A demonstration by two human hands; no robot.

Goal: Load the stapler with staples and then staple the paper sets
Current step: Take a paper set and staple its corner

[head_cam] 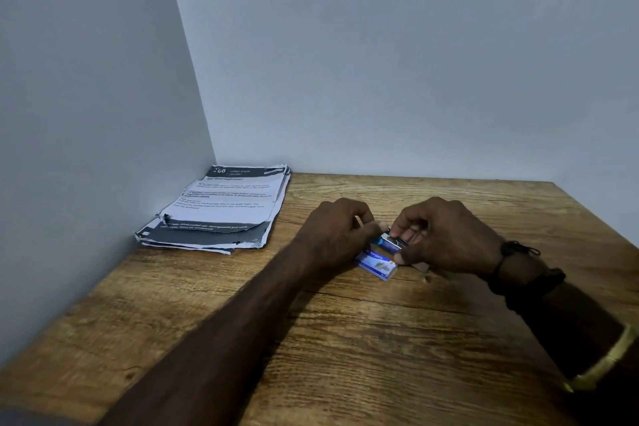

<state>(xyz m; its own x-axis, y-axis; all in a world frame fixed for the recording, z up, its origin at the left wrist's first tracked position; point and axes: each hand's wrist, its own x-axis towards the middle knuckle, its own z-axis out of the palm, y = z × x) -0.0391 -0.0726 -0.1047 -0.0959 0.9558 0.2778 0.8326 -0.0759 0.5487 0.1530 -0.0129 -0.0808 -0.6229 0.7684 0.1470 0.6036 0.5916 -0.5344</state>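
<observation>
A small blue and silver stapler [390, 241] is held between both hands just above the wooden table [311, 339]. My left hand [337, 232] pinches its left end with thumb and fingers. My right hand [446, 235] grips its right end, and most of the stapler is hidden by the fingers. A small blue and white staple box [377, 263] lies on the table directly under the hands. A stack of printed paper sets [221, 211] rests in the back left corner against the wall.
White walls [380, 62] close the table at the back and on the left. A small grey piece [420, 266] lies on the wood under my right hand. Bare wood runs from the hands to the near edge.
</observation>
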